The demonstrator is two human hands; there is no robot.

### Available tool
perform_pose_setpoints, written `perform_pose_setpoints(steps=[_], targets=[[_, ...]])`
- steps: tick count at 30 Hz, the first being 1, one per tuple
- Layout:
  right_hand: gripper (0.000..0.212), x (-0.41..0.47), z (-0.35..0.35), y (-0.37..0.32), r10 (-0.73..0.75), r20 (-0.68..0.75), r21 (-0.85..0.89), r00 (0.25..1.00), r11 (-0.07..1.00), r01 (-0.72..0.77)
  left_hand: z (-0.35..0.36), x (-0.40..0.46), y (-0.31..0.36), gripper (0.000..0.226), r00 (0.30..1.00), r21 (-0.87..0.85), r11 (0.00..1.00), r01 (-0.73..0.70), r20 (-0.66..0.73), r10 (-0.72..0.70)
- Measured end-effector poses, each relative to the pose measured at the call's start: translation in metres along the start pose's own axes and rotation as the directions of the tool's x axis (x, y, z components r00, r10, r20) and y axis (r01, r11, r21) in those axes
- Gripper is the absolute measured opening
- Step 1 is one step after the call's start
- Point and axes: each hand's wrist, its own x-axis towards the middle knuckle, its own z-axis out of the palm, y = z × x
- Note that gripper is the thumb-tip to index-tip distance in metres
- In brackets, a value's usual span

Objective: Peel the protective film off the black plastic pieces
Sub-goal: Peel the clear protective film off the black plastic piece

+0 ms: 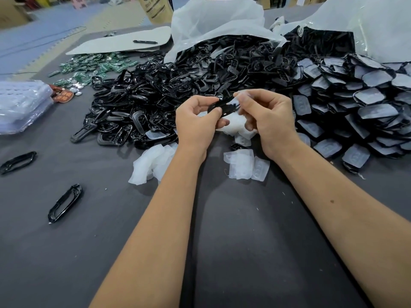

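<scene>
My left hand (196, 121) pinches one end of a black plastic piece (223, 106) held above the table. My right hand (264, 121) holds its other end, thumb and fingers curled round it, with a bit of clear film (241, 94) at the fingertips. Behind the hands lies a big heap of bare black plastic pieces (169, 92). To the right spreads a heap of black pieces still covered with film (360, 107). Peeled clear films (153, 163) lie on the table below my hands, more films (244, 165) beside my right wrist.
Two loose black frames (64, 203) (17, 162) lie on the dark table at the left. Green circuit boards (97, 65) sit at the back left, clear plastic trays (20, 103) at the far left. White plastic bags (218, 21) stand behind the heaps.
</scene>
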Motion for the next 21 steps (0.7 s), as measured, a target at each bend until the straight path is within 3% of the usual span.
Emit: perform_pose_setpoints(steps=[2,5,7,10,21], targets=[[0.022,-0.0005,0.0005,0.0003,-0.014,-0.016,0.018,1.000,1.000,0.014,0.0001,0.0001,-0.0001,0.022,1.000,0.012,1.000,-0.009,0.002,0.009],[0.010,-0.0008,-0.0001,0.0015,-0.068,-0.054,-0.037,0.996,0.997,0.066,0.0002,0.0000,0.0003,0.022,1.000,0.030,0.999,-0.023,0.011,0.023],[0.021,-0.0009,-0.0012,0.0043,-0.093,-0.088,-0.078,0.992,0.993,0.086,0.0000,-0.0004,0.0009,0.021,1.000,0.048,0.998,-0.027,0.007,0.027],[0.015,-0.0001,-0.0019,0.0062,-0.096,-0.122,-0.097,0.988,0.992,0.084,-0.0014,-0.0020,0.0024,0.022,1.000,0.051,0.998,-0.031,0.008,0.030],[0.006,0.0020,-0.0007,0.0075,-0.075,-0.080,-0.014,0.994,0.997,0.074,-0.0033,0.0012,-0.0002,0.020,0.999,0.047,0.999,-0.018,0.049,0.016]])
